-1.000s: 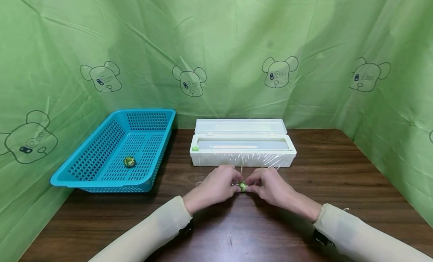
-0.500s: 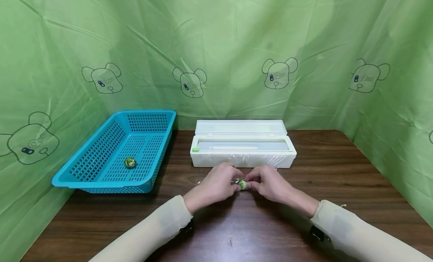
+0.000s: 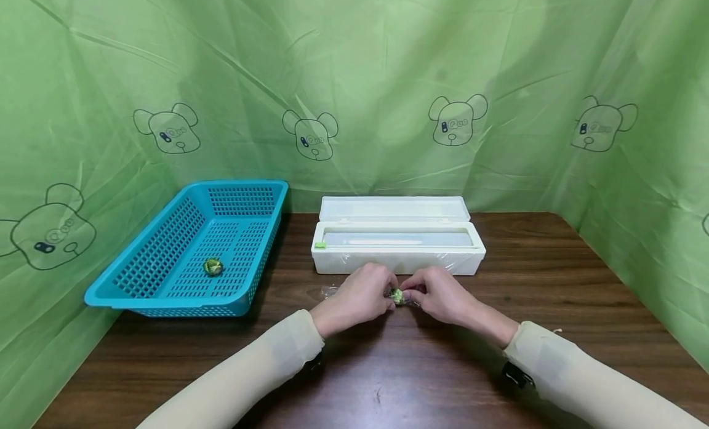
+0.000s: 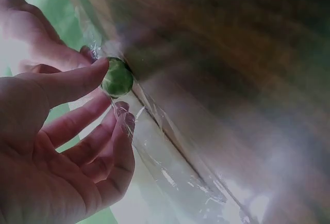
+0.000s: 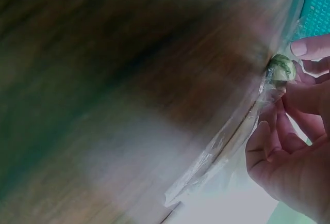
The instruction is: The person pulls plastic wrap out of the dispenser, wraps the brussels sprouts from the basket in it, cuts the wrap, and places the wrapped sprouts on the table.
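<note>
A small green Brussels sprout, with clear cling film about it, is between the two hands in front of the white box. My left hand pinches it from the left, the thumb on its side in the left wrist view, where the sprout shows plainly. From the right, my right hand pinches the film close against the sprout. Film stretches out to both sides past the fingers. Parts of the sprout are hidden behind the fingertips.
A white cling film box with its lid raised stands just behind the hands, a green slider at its left end. At the left, a blue basket holds another Brussels sprout. Green cloth surrounds the brown table.
Both hands have shifted slightly toward the box with the sprout, and the right forearm has moved a little left. Film strands that ran from the box to the hands no longer show.
</note>
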A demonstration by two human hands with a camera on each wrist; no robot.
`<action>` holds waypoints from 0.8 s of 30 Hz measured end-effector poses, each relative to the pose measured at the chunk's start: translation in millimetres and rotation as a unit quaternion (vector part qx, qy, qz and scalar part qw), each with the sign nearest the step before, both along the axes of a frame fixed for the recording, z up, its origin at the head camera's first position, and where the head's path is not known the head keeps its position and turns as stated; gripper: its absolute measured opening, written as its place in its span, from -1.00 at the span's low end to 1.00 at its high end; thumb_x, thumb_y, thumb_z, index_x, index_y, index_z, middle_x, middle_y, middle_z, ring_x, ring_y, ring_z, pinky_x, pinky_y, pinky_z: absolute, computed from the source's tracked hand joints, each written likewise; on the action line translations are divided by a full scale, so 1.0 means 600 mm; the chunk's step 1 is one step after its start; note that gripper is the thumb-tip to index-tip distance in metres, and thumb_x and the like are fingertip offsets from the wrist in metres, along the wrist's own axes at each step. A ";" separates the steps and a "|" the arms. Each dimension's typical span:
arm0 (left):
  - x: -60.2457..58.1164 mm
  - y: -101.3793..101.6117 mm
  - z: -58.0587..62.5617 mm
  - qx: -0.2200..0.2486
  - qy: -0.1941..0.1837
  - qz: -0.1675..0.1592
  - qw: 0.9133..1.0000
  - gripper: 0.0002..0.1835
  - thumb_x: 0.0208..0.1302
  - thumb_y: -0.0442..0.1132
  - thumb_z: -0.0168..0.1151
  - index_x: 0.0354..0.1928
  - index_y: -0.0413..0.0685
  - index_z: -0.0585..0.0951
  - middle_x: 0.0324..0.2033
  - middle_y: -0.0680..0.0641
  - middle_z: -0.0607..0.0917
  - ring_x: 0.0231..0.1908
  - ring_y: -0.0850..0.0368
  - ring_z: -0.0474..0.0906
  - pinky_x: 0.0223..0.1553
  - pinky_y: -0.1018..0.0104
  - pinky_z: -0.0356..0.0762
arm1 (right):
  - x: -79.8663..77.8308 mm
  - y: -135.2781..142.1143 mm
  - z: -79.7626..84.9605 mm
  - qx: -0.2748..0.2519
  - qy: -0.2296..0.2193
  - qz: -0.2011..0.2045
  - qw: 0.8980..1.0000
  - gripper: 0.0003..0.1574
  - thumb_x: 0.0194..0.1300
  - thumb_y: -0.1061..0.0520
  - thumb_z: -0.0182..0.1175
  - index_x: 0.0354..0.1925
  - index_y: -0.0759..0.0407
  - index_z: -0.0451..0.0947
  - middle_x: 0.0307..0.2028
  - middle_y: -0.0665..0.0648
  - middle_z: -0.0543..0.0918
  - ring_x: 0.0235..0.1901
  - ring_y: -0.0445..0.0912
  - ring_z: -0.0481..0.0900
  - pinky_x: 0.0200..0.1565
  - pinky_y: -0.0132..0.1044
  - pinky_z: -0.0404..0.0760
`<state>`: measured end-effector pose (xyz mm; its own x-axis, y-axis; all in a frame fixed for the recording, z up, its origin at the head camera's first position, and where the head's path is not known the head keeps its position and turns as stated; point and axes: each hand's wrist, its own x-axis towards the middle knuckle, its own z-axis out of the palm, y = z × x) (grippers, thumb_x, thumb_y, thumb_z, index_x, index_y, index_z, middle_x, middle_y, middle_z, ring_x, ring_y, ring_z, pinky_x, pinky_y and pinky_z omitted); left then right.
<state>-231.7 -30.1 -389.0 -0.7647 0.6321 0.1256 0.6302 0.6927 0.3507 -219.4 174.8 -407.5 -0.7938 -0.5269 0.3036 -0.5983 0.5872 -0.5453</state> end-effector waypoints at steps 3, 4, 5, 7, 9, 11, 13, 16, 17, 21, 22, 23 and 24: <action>-0.005 0.004 -0.001 -0.015 0.013 0.002 1.000 -0.84 0.08 -0.29 0.65 -0.33 0.01 0.80 -0.48 0.17 0.69 -0.41 0.27 0.53 -0.32 0.34 0.55 | 0.002 -0.002 -0.001 0.003 0.005 -0.012 1.000 -0.85 0.35 0.32 0.40 -0.13 0.25 0.83 -0.22 0.04 0.82 -0.19 -0.16 0.70 -0.14 -0.14 0.69; -0.007 0.005 -0.001 -0.019 0.016 0.004 1.000 -0.84 0.07 -0.29 0.65 -0.36 0.03 0.78 -0.48 0.17 0.68 -0.41 0.26 0.52 -0.32 0.33 0.55 | 0.002 -0.004 -0.001 0.006 0.009 -0.016 1.000 -0.84 0.34 0.31 0.41 -0.11 0.23 0.83 -0.20 0.03 0.81 -0.17 -0.14 0.71 -0.12 -0.13 0.69; -0.008 0.006 -0.001 -0.023 0.019 0.006 1.000 -0.83 0.06 -0.29 0.65 -0.38 0.04 0.78 -0.48 0.17 0.67 -0.40 0.26 0.53 -0.31 0.32 0.56 | 0.003 -0.005 -0.001 0.013 0.018 -0.020 1.000 -0.82 0.32 0.29 0.44 -0.09 0.21 0.83 -0.18 0.03 0.80 -0.14 -0.12 0.71 -0.10 -0.12 0.69; -0.010 0.006 -0.002 -0.028 0.022 0.010 0.999 -0.83 0.07 -0.29 0.64 -0.42 0.05 0.76 -0.48 0.15 0.67 -0.40 0.25 0.53 -0.29 0.30 0.58 | 0.005 -0.007 0.000 0.028 0.032 -0.027 0.999 -0.77 0.26 0.24 0.52 -0.08 0.16 0.84 -0.17 0.01 0.79 -0.12 -0.10 0.70 -0.09 -0.13 0.67; -0.012 0.007 -0.003 -0.032 0.029 0.014 0.999 -0.83 0.10 -0.29 0.62 -0.43 0.05 0.74 -0.47 0.14 0.66 -0.40 0.23 0.53 -0.27 0.28 0.59 | 0.005 -0.009 0.001 0.041 0.047 -0.031 0.998 -0.70 0.17 0.20 0.60 -0.09 0.14 0.84 -0.16 0.01 0.78 -0.11 -0.09 0.71 -0.08 -0.14 0.67; -0.014 0.006 -0.003 -0.035 0.033 0.019 0.999 -0.84 0.14 -0.30 0.57 -0.45 0.05 0.71 -0.48 0.14 0.64 -0.41 0.22 0.53 -0.28 0.25 0.60 | 0.004 -0.012 0.002 0.051 0.057 -0.033 0.997 -0.65 0.10 0.18 0.65 -0.10 0.12 0.84 -0.17 0.01 0.78 -0.12 -0.08 0.71 -0.08 -0.13 0.68; -0.015 0.005 -0.004 -0.037 0.037 0.021 0.998 -0.80 0.18 -0.30 0.52 -0.49 0.06 0.67 -0.51 0.14 0.59 -0.43 0.20 0.51 -0.31 0.23 0.59 | 0.001 -0.015 0.002 0.054 0.052 -0.034 0.997 -0.63 0.05 0.18 0.67 -0.13 0.11 0.84 -0.20 0.00 0.78 -0.14 -0.08 0.72 -0.10 -0.14 0.69; -0.014 0.004 -0.003 -0.041 0.041 0.020 0.998 -0.78 0.22 -0.32 0.47 -0.50 0.08 0.63 -0.50 0.12 0.57 -0.41 0.18 0.52 -0.30 0.19 0.60 | -0.004 -0.017 0.001 0.053 0.044 -0.039 0.997 -0.65 0.03 0.20 0.67 -0.16 0.10 0.84 -0.24 -0.05 0.78 -0.16 -0.10 0.71 -0.10 -0.14 0.68; -0.014 0.004 -0.003 -0.043 0.041 0.019 0.998 -0.77 0.24 -0.31 0.46 -0.50 0.08 0.63 -0.49 0.10 0.58 -0.39 0.16 0.54 -0.28 0.17 0.61 | -0.005 -0.017 0.000 0.052 0.042 -0.041 0.997 -0.67 0.04 0.21 0.67 -0.18 0.09 0.83 -0.26 -0.06 0.78 -0.17 -0.10 0.70 -0.11 -0.14 0.68; -0.012 0.004 0.000 -0.064 0.052 0.014 0.996 -0.85 0.32 -0.26 0.44 -0.41 0.04 0.67 -0.42 0.06 0.60 -0.30 0.12 0.60 -0.22 0.13 0.65 | -0.009 -0.016 -0.002 0.048 0.046 -0.046 0.997 -0.73 0.09 0.24 0.63 -0.21 0.10 0.81 -0.28 -0.07 0.77 -0.18 -0.12 0.69 -0.10 -0.15 0.67; -0.012 0.004 0.001 -0.070 0.055 0.014 0.996 -0.88 0.35 -0.24 0.43 -0.37 0.03 0.69 -0.40 0.05 0.60 -0.28 0.10 0.61 -0.21 0.12 0.65 | -0.010 -0.015 -0.003 0.047 0.048 -0.046 0.997 -0.75 0.11 0.24 0.62 -0.21 0.10 0.81 -0.28 -0.07 0.77 -0.19 -0.12 0.69 -0.10 -0.14 0.67; -0.011 0.004 0.002 -0.075 0.057 0.015 0.995 -0.90 0.37 -0.21 0.43 -0.33 0.02 0.71 -0.37 0.04 0.61 -0.26 0.09 0.62 -0.20 0.11 0.65 | -0.010 -0.015 -0.004 0.047 0.050 -0.045 0.997 -0.76 0.12 0.24 0.61 -0.21 0.11 0.81 -0.28 -0.07 0.76 -0.19 -0.13 0.69 -0.11 -0.14 0.67; -0.011 0.004 0.002 -0.080 0.058 0.017 0.995 -0.92 0.37 -0.19 0.43 -0.29 0.01 0.73 -0.35 0.04 0.61 -0.24 0.07 0.61 -0.19 0.11 0.65 | -0.011 -0.014 -0.004 0.047 0.052 -0.044 0.997 -0.78 0.15 0.24 0.60 -0.21 0.11 0.81 -0.28 -0.06 0.76 -0.20 -0.12 0.69 -0.11 -0.14 0.67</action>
<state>-238.3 -27.4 -387.6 -0.7726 0.6244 0.1147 0.6347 0.7560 0.1598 -226.3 166.2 -410.0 -0.8051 -0.4867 0.3391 -0.5925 0.6858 -0.4227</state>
